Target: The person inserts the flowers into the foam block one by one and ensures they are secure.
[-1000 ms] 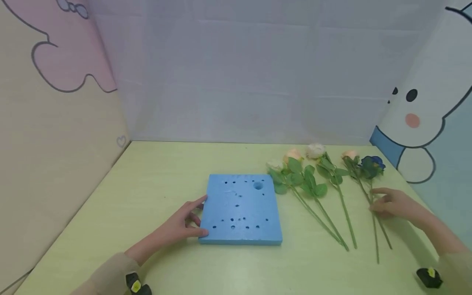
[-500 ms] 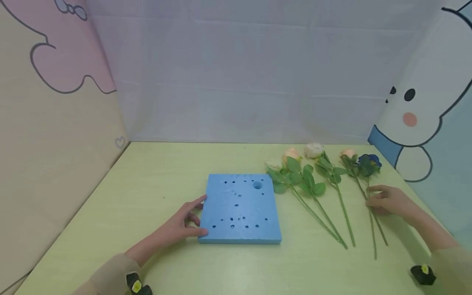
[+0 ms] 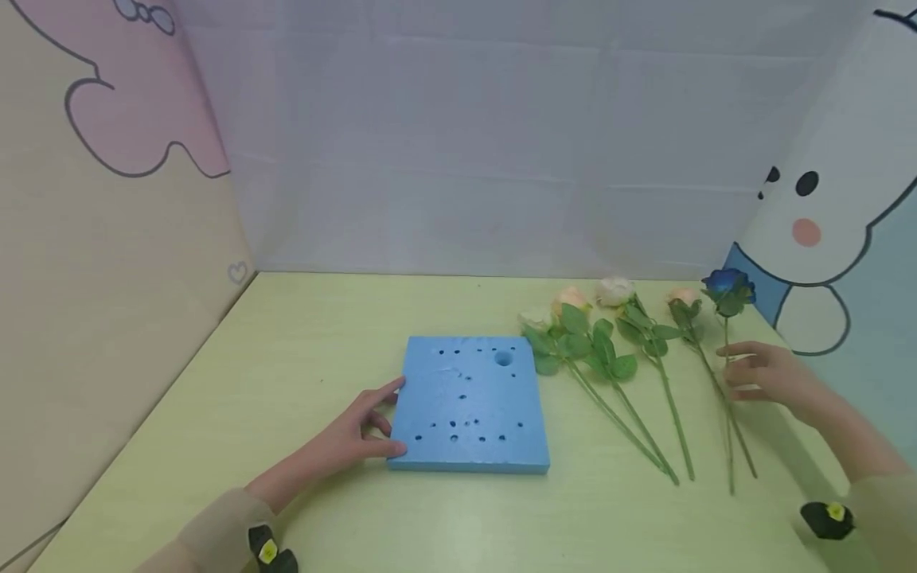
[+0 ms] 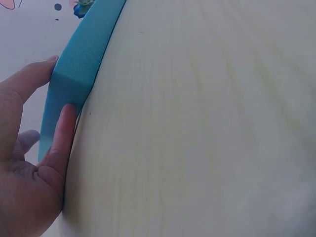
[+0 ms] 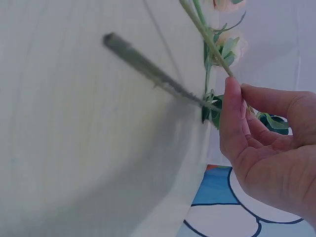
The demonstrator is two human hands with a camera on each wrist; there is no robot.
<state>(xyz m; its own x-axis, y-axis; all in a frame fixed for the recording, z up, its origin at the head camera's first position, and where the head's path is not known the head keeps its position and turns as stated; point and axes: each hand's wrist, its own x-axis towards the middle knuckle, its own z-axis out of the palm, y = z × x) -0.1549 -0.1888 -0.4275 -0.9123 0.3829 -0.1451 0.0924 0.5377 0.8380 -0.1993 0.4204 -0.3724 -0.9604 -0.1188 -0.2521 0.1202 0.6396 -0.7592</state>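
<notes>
Blue-petalled rose (image 3: 728, 282); pitted square slab (image 3: 494, 407)

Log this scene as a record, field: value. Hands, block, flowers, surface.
left hand: touches the left edge of the block
right hand: pinches the blue rose by its stem
block: blue, flat, many small holes, one larger hole near the far right corner
other flowers: two white flowers, two peach flowers, right of block
surface: pale green table
</notes>
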